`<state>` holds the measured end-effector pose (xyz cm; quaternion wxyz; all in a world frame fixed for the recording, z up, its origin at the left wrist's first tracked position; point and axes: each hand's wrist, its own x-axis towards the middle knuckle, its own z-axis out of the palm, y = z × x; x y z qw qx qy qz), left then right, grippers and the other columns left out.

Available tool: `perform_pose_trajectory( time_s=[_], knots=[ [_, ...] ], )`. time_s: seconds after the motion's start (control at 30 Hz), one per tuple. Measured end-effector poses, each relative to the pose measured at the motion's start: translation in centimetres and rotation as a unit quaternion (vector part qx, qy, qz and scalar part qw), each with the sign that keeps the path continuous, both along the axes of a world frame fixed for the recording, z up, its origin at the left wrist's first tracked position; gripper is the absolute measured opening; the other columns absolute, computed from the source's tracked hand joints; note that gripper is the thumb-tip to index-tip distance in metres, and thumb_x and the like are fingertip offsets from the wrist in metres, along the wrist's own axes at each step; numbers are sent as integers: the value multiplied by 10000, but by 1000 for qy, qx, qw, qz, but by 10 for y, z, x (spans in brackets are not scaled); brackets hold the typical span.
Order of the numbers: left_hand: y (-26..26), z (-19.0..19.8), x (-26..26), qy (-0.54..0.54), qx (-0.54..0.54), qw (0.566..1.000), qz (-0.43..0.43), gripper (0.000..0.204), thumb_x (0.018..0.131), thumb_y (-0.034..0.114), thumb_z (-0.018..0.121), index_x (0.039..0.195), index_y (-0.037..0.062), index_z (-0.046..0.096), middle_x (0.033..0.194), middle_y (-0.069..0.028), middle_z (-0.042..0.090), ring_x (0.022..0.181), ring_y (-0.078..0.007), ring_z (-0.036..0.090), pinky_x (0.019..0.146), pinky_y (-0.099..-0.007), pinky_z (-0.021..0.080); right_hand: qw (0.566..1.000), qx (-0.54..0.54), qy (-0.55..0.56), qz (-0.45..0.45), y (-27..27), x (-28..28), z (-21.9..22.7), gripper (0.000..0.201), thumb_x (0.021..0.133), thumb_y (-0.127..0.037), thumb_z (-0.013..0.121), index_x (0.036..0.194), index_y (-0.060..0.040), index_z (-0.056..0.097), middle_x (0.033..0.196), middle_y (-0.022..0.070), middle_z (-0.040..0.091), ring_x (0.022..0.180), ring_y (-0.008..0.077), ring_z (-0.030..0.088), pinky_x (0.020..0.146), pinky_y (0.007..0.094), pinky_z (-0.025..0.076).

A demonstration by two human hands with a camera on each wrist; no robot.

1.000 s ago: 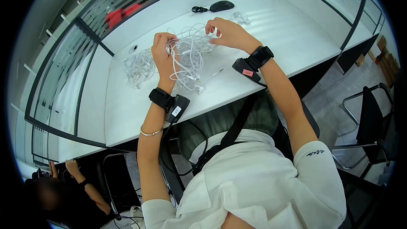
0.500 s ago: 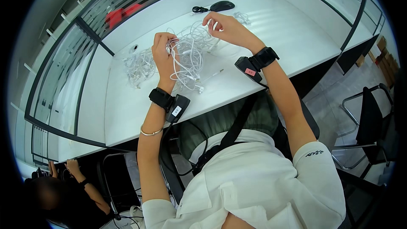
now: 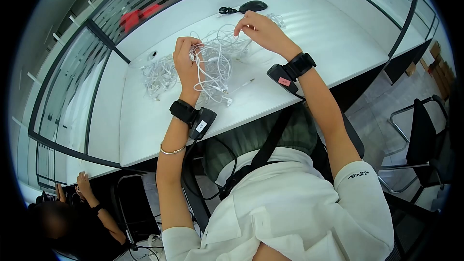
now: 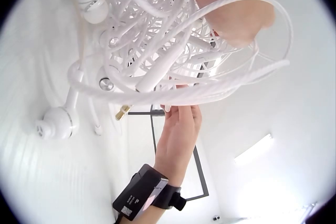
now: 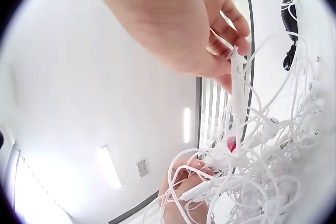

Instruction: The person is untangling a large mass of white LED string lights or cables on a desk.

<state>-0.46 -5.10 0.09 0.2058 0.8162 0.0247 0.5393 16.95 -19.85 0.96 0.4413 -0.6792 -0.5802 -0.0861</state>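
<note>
A tangle of white earphone cables [image 3: 217, 63] lies over the table, with earbuds and a gold plug [image 4: 123, 111] showing in the left wrist view. My left hand [image 3: 187, 63] grips part of the tangle, strands looping over its fingers. At the tangle's upper right, my right hand [image 3: 265, 33] pinches a white cable piece [image 5: 237, 77] between thumb and fingers, as the right wrist view shows. Another clump of white cables [image 3: 159, 77] lies to the left of my left hand.
A black mouse [image 3: 253, 6] with a bundled cord lies near the back panel. Beside it is a small white cable coil [image 3: 276, 19]. Low partitions edge the white table [image 3: 309, 34]. Another person's hand [image 3: 84, 184] is at lower left; a black chair [image 3: 425, 140] stands at right.
My right hand has moved slightly up and away from the tangle, and its fingers have changed pose. My left hand keeps its hold. At lower left, the other person's hand has risen.
</note>
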Motion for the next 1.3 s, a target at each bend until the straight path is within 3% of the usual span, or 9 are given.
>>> perform_pose_trajectory(
  time_s=[0.33, 0.43, 0.53, 0.63, 0.73, 1.07, 1.17, 1.3],
  knots=[
    [-1, 0, 0, -1, -7, 1000, -2, 73, 790, -58, 543, 854, -28, 559, 853, -100, 544, 774, -203, 567, 740, -279, 451, 998, -55, -30, -17, 0, -3, -5, 190, 797, -331, 696, 850, -150, 715, 815, -3, 535, 710, 136, 482, 627, 276, 414],
    [-1, 1, 0, 1, -3, 1000, -1, 75, 787, -62, 547, 852, -27, 560, 853, -100, 545, 773, -203, 567, 739, -278, 450, 995, -95, -22, -23, 0, -1, -3, 161, 777, -312, 683, 803, -156, 714, 881, 47, 590, 814, 213, 590, 724, 334, 479],
    [-1, 0, 0, -1, -4, 1000, -2, 73, 789, -59, 551, 854, -27, 560, 854, -102, 545, 773, -204, 566, 740, -276, 449, 996, -44, -75, -5, 2, 3, -5, 123, 762, -271, 697, 813, -163, 726, 861, 47, 568, 832, 221, 575, 747, 336, 472],
    [-2, 1, 0, -1, -11, 1000, -12, 71, 792, -56, 553, 856, -27, 562, 856, -102, 545, 772, -204, 566, 743, -276, 450, 982, 74, -153, -82, 4, 5, -10, 114, 756, -223, 691, 845, -170, 738, 840, 46, 538, 849, 229, 554, 776, 338, 452],
    [-2, 1, -1, 6, -2, 1000, -8, 76, 792, -58, 553, 861, -27, 565, 860, -104, 548, 775, -207, 570, 744, -277, 452, 983, 32, -133, -122, 2, 6, -8, 136, 756, -193, 678, 872, -173, 744, 838, 46, 520, 859, 232, 540, 790, 340, 437],
    [-4, 1, 0, 12, 1, 1000, -25, 76, 797, -52, 560, 867, -23, 574, 869, -102, 559, 782, -213, 579, 741, -279, 453, 975, 80, -121, -168, 1, 0, -3, 43, 751, -155, 666, 761, -130, 700, 844, 48, 559, 876, 231, 569, 720, 359, 476],
    [-4, 1, 0, 13, -2, 1000, -24, 74, 800, -53, 558, 866, -24, 574, 869, -101, 559, 783, -208, 582, 742, -277, 454, 973, 82, -116, -180, 0, -4, 3, 71, 768, -168, 658, 754, -107, 691, 815, 48, 570, 816, 230, 581, 724, 353, 479],
    [-4, 1, 0, 15, 0, 999, -28, 76, 799, -57, 555, 865, -25, 574, 868, -101, 560, 778, -207, 585, 737, -276, 457, 974, 82, -94, -192, 2, -1, 2, 131, 833, -225, 628, 811, -116, 696, 820, 5, 616, 686, 179, 576, 620, 300, 469]
  ],
)
